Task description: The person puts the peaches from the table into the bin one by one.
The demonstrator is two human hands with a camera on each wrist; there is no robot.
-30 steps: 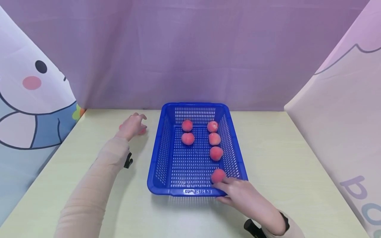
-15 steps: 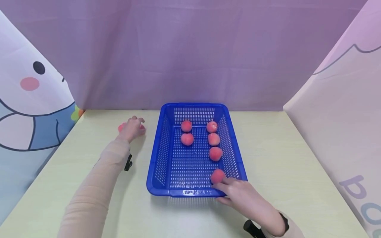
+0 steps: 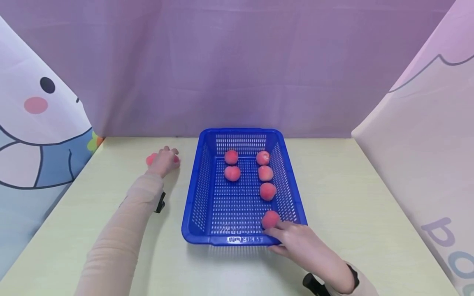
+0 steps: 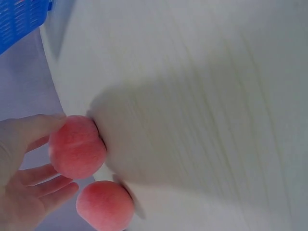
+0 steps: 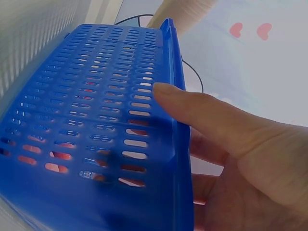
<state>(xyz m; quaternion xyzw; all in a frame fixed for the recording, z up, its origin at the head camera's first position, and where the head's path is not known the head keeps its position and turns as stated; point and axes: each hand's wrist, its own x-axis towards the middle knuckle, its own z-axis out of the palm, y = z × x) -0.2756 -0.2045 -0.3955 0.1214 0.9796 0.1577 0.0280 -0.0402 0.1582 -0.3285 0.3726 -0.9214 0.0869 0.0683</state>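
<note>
A blue plastic basket (image 3: pixel 201 239) stands mid-table with several peaches (image 3: pixel 232 173) inside, two on the left and a column down its right side. My right hand (image 3: pixel 301 242) grips its near right rim, thumb (image 5: pixel 192 108) outside and fingers over the inner side, beside the nearest peach (image 3: pixel 270 219). Left of the basket, my left hand (image 3: pixel 163 163) is around a peach (image 4: pixel 77 147) on the table, thumb (image 4: pixel 41 126) against it and fingers at its other side. A second loose peach (image 4: pixel 106 206) lies just beside it, partly behind the hand in the head view.
The pale wooden table (image 3: pixel 344 197) runs back to a purple cloth (image 3: pixel 237 70). Printed cartoon panels (image 3: pixel 40 94) flank it on the left and right. Black wrist straps with camera mounts (image 3: pixel 314 283) sit on both forearms.
My left hand has lowered slightly and settled around the right-hand loose peach, with more of the other one showing. The right hand stays on the basket rim. The whole view has shifted slightly.
</note>
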